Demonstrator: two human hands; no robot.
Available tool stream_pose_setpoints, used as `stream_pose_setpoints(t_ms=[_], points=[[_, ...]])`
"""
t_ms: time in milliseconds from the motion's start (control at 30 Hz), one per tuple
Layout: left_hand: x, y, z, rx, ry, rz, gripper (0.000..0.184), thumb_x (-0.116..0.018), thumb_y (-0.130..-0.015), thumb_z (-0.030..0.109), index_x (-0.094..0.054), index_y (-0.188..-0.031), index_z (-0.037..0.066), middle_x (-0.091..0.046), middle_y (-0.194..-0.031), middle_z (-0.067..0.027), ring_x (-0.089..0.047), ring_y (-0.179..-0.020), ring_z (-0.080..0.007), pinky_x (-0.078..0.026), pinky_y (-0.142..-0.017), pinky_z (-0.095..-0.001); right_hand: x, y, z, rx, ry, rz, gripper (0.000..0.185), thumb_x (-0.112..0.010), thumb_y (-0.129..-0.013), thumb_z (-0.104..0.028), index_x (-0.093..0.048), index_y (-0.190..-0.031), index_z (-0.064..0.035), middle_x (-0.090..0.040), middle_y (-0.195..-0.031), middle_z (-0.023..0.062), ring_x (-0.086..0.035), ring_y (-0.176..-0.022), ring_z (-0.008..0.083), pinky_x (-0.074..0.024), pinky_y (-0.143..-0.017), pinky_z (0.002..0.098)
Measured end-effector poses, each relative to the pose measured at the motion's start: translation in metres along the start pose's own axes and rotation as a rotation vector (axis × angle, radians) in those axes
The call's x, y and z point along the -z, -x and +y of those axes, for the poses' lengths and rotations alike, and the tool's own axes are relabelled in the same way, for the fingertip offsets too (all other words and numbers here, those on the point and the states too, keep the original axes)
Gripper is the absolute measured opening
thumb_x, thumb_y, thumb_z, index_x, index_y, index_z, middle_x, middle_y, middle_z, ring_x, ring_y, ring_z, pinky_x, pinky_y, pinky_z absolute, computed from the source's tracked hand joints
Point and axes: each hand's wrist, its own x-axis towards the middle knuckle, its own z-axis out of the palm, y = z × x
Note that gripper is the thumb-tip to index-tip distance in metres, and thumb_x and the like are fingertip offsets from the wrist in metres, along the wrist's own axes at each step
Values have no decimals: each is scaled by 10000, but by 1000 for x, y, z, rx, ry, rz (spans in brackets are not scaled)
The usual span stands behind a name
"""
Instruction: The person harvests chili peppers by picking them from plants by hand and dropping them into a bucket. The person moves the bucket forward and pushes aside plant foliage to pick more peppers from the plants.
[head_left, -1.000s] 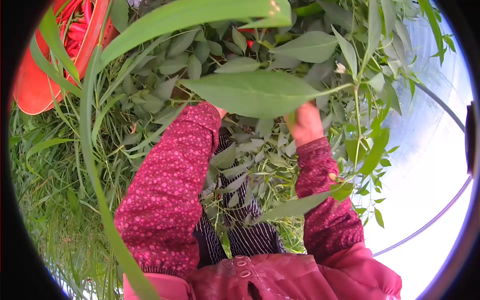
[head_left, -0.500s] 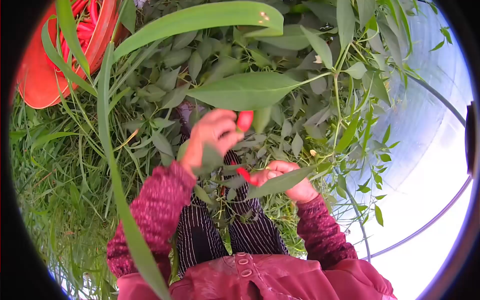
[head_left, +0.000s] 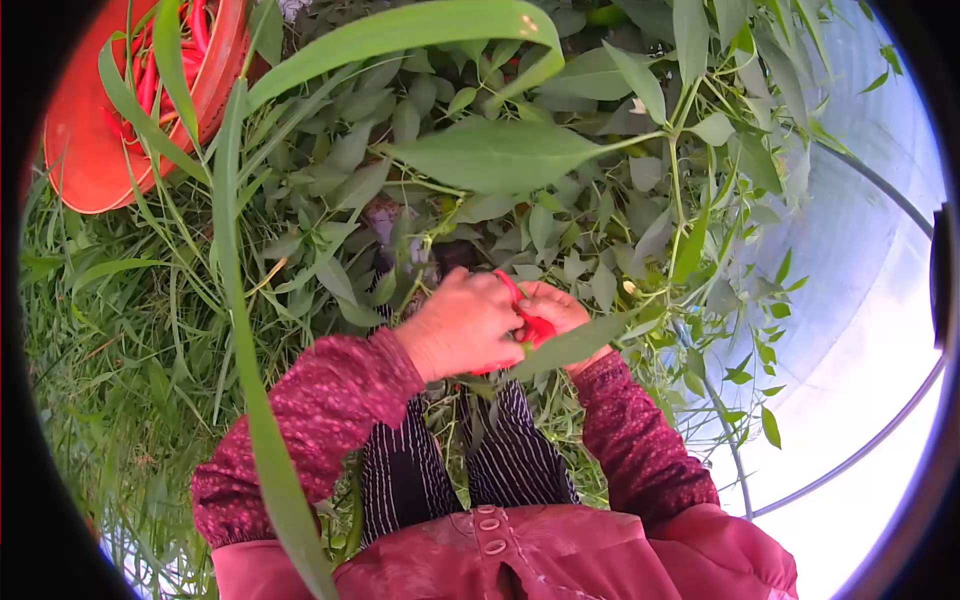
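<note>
My left hand [head_left: 462, 322] and my right hand [head_left: 553, 310] meet in front of my striped trousers, both with curled fingers. Red chili peppers [head_left: 538, 329] show between them, one curving up past the left fingers. Both hands appear closed on these peppers; how many each holds is partly hidden by the fingers. A green leaf [head_left: 578, 343] hangs across the lower part of my right hand. Leafy pepper plants [head_left: 500, 156] surround the hands from above and from the right.
At the upper left stands a red bucket [head_left: 80, 160] with several red chili peppers [head_left: 148, 85] in it. A long grass blade [head_left: 232, 250] crosses the near left. Dense grass [head_left: 130, 330] grows at left; a translucent sheet [head_left: 850, 270] with curved pipes [head_left: 880, 430] borders the right.
My left hand has moved down and right with a red pepper, meeting my right hand, which has risen slightly. The hands were apart before, each with red showing at its fingers.
</note>
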Motion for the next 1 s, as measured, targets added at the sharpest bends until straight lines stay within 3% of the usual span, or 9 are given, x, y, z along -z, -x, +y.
stream_pose_setpoints(t_ms=[67,133,267,400,467,500,600,900,1000], points=[[5,0,-18,14,56,98,234,-628,-684,199,-613,-892,94,-572,-975,-88,-544,-952,-297,-436,-830,-391,1,1,-11,57,128,-70,305,-621,-808,-16,-538,-1101,2,-629,-943,107,-626,-852,203,-534,-771,328],[12,2,-32,341,152,140,213,-592,-732,148,-599,-922,51,-578,-927,-129,-566,-904,-320,-466,-788,-371,2,0,-20,81,181,-83,367,-613,-805,5,-525,-1161,-5,-623,-952,99,-622,-826,193,-533,-758,323],[-11,-1,-65,334,-310,231,241,-543,-746,62,-530,-931,-92,-593,-820,-212,-602,-809,-340,-492,-745,-407,8,-1,-24,85,291,-75,452,-580,-801,27,-490,-1242,-10,-598,-954,63,-589,-788,166,-509,-741,284],[-26,-39,-51,818,119,73,199,-518,-790,82,-559,-916,-67,-610,-883,-280,-620,-894,-355,-477,-797,-429,11,1,-8,77,283,-228,459,-564,-772,5,-505,-1228,11,-557,-879,30,-536,-802,136,-444,-762,239],[-67,-56,-82,799,467,742,257,-564,-801,142,-585,-971,-49,-616,-937,-257,-607,-917,-363,-474,-782,-429,8,5,4,71,327,-165,431,-546,-792,-16,-513,-1221,9,-563,-894,27,-543,-806,128,-450,-766,238],[-86,-66,-97,866,915,845,280,-601,-823,191,-601,-1012,-16,-641,-945,-196,-620,-890,-304,-468,-780,-376,6,8,8,63,330,-176,410,-525,-800,-17,-528,-1209,3,-566,-899,22,-547,-793,113,-456,-757,237],[-71,-81,-82,691,1265,1155,274,-588,-854,211,-604,-1019,-8,-654,-929,-135,-605,-828,-214,-450,-781,-309,15,4,22,34,256,-208,404,-530,-796,-17,-540,-1200,-5,-571,-912,21,-551,-777,105,-463,-740,234],[-62,-67,-92,851,1043,894,215,-586,-845,221,-665,-860,22,-663,-814,-82,-593,-755,-180,-441,-710,-310,-59,-1,-58,211,458,-131,323,-510,-829,-7,-545,-1150,6,-586,-834,40,-519,-672,100,-439,-638,222],[-81,-69,-100,785,1065,931,238,-594,-831,250,-672,-902,36,-661,-814,-112,-599,-752,-213,-447,-716,-327,-112,-19,-101,452,964,-189,451,-497,-856,-55,-414,-1297,-11,-562,-805,24,-511,-674,84,-433,-624,222]])
